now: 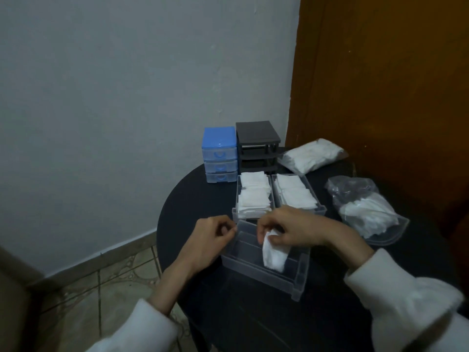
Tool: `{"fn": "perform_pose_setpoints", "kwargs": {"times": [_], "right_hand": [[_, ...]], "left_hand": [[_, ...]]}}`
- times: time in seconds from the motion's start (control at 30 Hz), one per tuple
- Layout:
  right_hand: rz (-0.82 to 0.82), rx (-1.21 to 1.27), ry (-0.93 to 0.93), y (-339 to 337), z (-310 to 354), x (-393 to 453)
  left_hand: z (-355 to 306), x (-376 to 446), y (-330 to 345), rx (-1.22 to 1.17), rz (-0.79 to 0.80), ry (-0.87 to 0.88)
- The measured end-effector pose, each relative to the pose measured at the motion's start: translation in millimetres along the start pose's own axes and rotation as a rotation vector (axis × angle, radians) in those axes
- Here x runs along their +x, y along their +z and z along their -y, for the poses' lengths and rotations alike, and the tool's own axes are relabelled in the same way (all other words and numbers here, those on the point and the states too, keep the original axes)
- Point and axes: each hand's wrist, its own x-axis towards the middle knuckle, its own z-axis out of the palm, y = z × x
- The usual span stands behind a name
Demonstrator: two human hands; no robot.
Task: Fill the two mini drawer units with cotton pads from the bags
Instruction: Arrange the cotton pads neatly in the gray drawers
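The right hand (286,228) pinches a pad (274,252) hanging long-axis down directly over the empty drawer (297,275), while the left hand (212,236), fingers curled, steadies its left rim.

A home room corner: painted wall (127,97) at ten o'clock, wooden door (380,85) at two, patterned floor tiles (101,283) at eight.

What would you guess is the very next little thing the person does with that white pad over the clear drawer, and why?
Probably lower the cotton pads flat into the near clear drawer and let go. The right hand pinches them just above that drawer, which looks empty, while the two drawers behind are already packed. The left hand rests at the drawer's far-left corner, seemingly steadying it.
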Motion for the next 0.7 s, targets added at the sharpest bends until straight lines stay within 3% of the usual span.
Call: {"fn": "perform_pose_setpoints", "kwargs": {"times": [0.3, 0.7], "right_hand": [[0.031, -0.133, 0.121, 1.9, -21.4, -28.1], [-0.228, -0.174, 0.186, 15.0, -48.9, -69.9]], "left_hand": [[-28.7, 2.6, 30.5, -0.096, -0.033, 0.001], [-57.5, 6.3, 55.9, -0.079, -0.066, -0.012]]}}
